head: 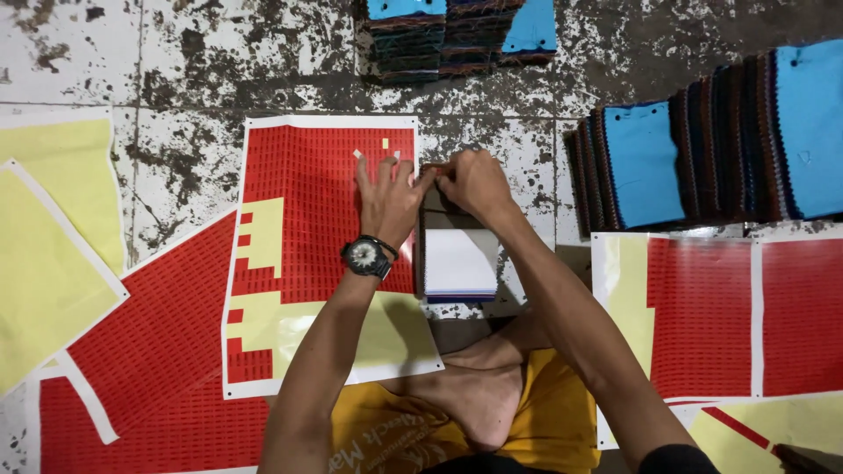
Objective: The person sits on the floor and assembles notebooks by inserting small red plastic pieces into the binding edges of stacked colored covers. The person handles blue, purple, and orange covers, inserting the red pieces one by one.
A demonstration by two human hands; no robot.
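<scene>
Here, seen from above: left hand [387, 195] lying flat, fingers spread, on the red sticker sheet [309, 211], palm down near the sheet's right edge, with small white tabs stuck on two fingertips. Black wristwatch [363, 256] on the wrist, dial facing up. Left forearm running down and to the left, toward the lower edge of the view.

Right hand [474, 180] curled beside it, fingertips pinched at the top edge of the swatch booklet [458, 254], knuckles raised; meeting the left thumb there, so both hands touching at that corner. Whether a sticker sits in the pinch, cannot tell. Right forearm stretched diagonally down to the right, elbow out of view.

Booklet lying on the stained floor [176, 70] just right of the sticker sheet, white page up, dark fabric edges showing along its left side. Sheet partly stripped, yellow backing bare in stepped patches on its left and lower parts.

Bare foot [465, 386] tucked under, over yellow shorts [549, 421]. More red sheets [746, 307] to the right and lower left. Stacks of swatch books with blue covers [702, 149] at the upper right and top.
</scene>
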